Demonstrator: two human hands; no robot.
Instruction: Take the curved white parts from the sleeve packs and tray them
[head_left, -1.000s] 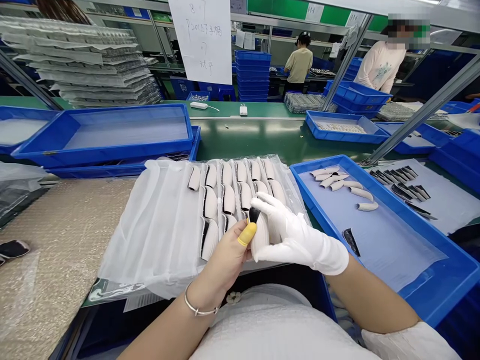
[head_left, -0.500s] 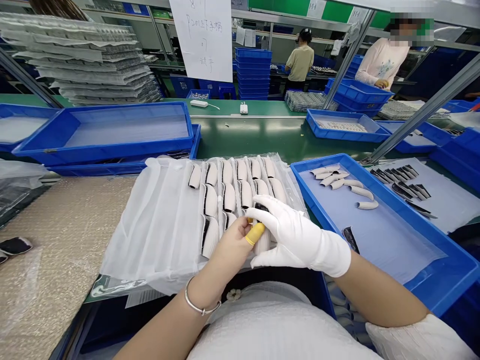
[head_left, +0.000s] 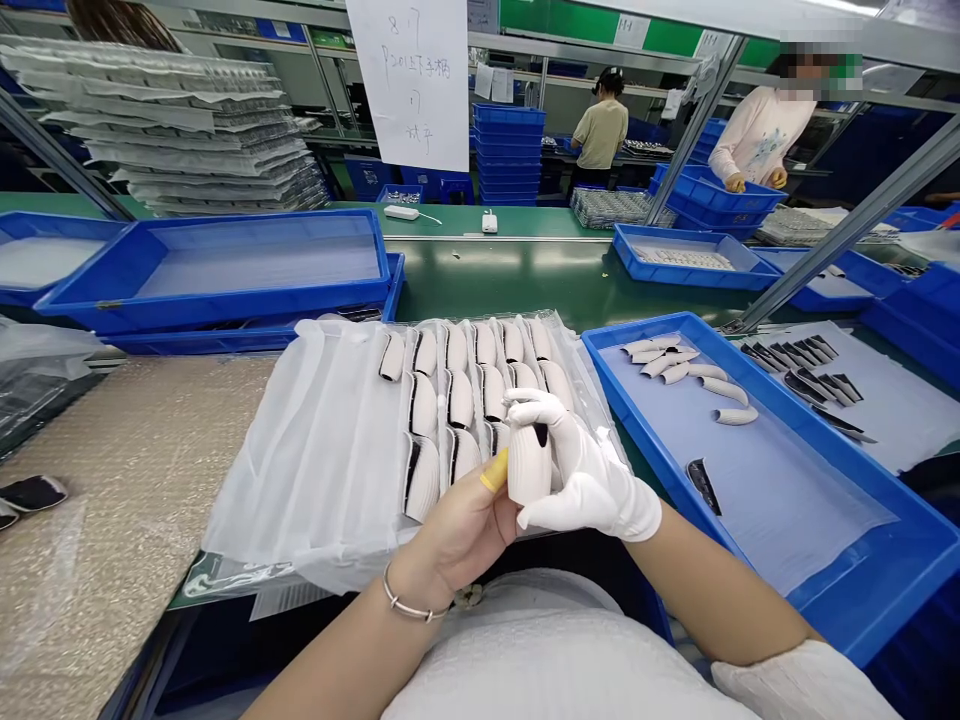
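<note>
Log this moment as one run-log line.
left hand: on white curved part | right hand: gripping same part | below: clear tray of parts | right: blue bin

Blue trays (head_left: 206, 262) (clear stacks (head_left: 180, 130) behind)

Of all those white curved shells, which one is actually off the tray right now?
The white shell pinched between the gloved right hand and the left hand; the others lie in rows on the clear tray.

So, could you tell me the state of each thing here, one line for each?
White curved part: held upright between both hands.
Left hand: bare, yellow cot on thumb, touching the part.
Right hand: gloved, gripping the part.
Clear tray: partly filled, film folded back.
Blue bin: few loose parts inside.
</note>
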